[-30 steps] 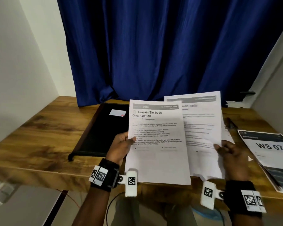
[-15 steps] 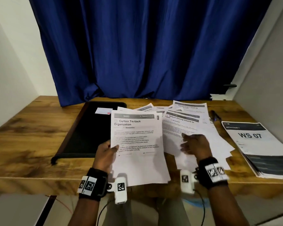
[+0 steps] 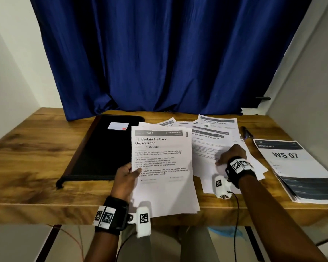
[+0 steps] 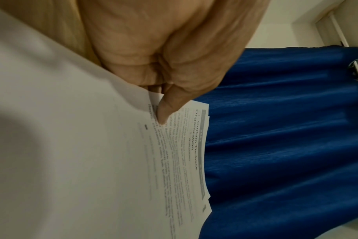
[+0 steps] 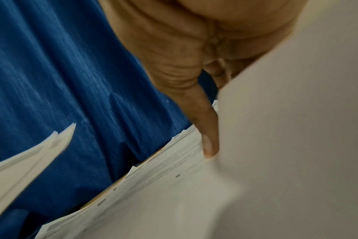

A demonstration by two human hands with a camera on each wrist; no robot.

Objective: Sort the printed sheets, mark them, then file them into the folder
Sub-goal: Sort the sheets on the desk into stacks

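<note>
Firstly, blue curtain [image 3: 159, 53] hangs behind wooden table [image 3: 27, 157]. Black folder [image 3: 102, 152] lies flat at table's left. Loose printed sheets [image 3: 206, 148] fanned centre-right. Held sheets [image 3: 163, 186], topmost "Curtain Tie-back Organization", pinched at left edge by left hand [image 3: 124, 178], thumb on top. Right hand [image 3: 231, 154] palm-down on loose printed sheets; fingers hidden, grasp unclear. Pen [image 3: 246, 132] beyond.

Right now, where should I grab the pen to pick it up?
Pinch the pen across its thin middle, coming straight down from above. It lies flat and slanted on the table, with loose sheets close on its left and the WS 07 stack near its front end, so the sides look crowded.
</note>
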